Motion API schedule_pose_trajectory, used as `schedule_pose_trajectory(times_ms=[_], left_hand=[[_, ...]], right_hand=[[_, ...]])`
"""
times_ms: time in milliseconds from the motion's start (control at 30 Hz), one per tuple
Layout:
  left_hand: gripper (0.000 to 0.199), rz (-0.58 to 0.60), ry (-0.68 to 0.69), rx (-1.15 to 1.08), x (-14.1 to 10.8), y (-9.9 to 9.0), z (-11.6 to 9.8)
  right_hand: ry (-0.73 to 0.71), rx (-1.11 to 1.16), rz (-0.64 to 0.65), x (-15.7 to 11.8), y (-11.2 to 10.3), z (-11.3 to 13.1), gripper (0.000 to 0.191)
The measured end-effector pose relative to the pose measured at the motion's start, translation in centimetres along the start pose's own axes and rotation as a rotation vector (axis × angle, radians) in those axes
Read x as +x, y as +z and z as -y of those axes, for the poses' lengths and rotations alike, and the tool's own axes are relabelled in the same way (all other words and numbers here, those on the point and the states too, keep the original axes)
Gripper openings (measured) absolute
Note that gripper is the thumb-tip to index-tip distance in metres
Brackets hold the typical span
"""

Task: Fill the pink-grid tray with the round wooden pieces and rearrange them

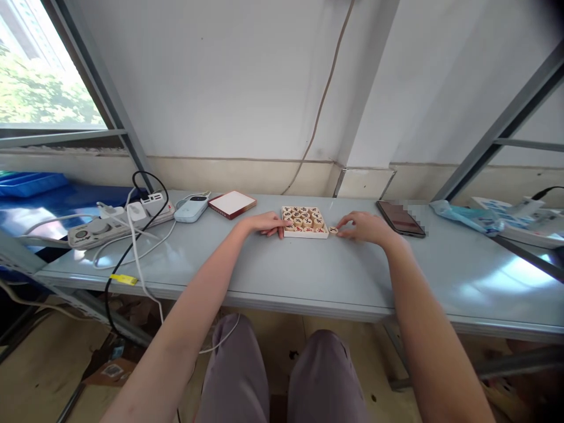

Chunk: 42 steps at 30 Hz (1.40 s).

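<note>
A white open box (pixel 305 235) on the grey table holds several round wooden pieces with red and black characters, set in rows. My left hand (pixel 268 224) is at the box's left side, its fingertips on the edge and by the pieces there. Just right of the box, one round wooden piece (pixel 333 230) is between the fingertips of my right hand (pixel 359 227), at table level.
A box lid (pixel 232 203) with a red-brown rim, a pale blue power bank (pixel 192 208) and a power strip (pixel 118 224) with cables are to the left. A dark phone (pixel 400 218) and a blue plastic wrapper (pixel 462 217) lie to the right. The table's front edge (pixel 304 306) is nearest.
</note>
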State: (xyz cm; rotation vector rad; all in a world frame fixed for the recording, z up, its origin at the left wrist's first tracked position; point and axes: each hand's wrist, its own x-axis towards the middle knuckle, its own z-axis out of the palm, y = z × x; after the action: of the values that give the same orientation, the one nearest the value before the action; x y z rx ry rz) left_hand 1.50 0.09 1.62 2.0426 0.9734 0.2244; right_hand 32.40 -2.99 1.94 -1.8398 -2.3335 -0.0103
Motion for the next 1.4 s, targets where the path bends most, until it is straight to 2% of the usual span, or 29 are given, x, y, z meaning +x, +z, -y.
schedule_pose_trajectory(times_ms=[67,167,300,400,467,567,667,767,833,1033,1133,1300,1400], left_hand=[[0.061,0.007,0.001,0.003,-0.1,0.0,0.0],[0.06,0.02,0.008,0.003,-0.1,-0.1,0.0],[0.057,0.018,0.023,0.009,0.0,-0.1,0.1],[0.056,0.026,0.022,-0.001,0.1,-0.1,0.2],[0.056,0.029,0.02,-0.011,0.2,-0.1,0.4],[0.055,0.022,0.022,-0.016,0.3,-0.1,0.6],[0.056,0.025,0.027,-0.007,0.5,-0.1,0.7],[0.058,0.025,0.025,0.002,0.5,-0.1,0.7],[0.057,0.021,0.02,-0.001,0.5,-0.1,0.6],[0.053,0.022,0.008,-0.005,0.2,-0.1,0.2],[0.053,0.018,0.011,-0.003,0.2,-0.1,0.1],[0.056,0.027,0.035,-0.002,0.4,-0.2,0.6],[0.057,0.024,0.041,0.009,0.6,-0.2,0.8]], right_hand=[[-0.018,-0.022,-0.037,0.0,0.1,0.9,0.027],[-0.05,-0.025,-0.013,-0.1,0.0,1.9,0.023],[-0.066,0.029,0.016,-0.3,0.1,2.4,0.031],[-0.074,0.011,0.011,-0.3,0.0,2.6,0.027],[-0.042,-0.037,-0.063,-0.4,-0.2,2.6,0.025],[-0.006,-0.022,-0.246,-0.4,-0.6,3.0,0.031],[-0.127,0.13,-0.336,-0.4,-0.3,4.4,0.035],[-0.302,0.21,-0.304,-0.4,0.8,6.4,0.034],[-0.351,0.198,-0.263,-0.5,1.5,7.3,0.034],[-0.265,0.091,-0.268,-0.7,1.7,7.3,0.035],[-0.285,0.048,-0.247,-0.8,1.6,7.4,0.038],[-0.34,0.098,-0.242,-0.8,1.5,8.2,0.034],[-0.266,0.108,-0.279,-0.9,0.4,7.6,0.034]])
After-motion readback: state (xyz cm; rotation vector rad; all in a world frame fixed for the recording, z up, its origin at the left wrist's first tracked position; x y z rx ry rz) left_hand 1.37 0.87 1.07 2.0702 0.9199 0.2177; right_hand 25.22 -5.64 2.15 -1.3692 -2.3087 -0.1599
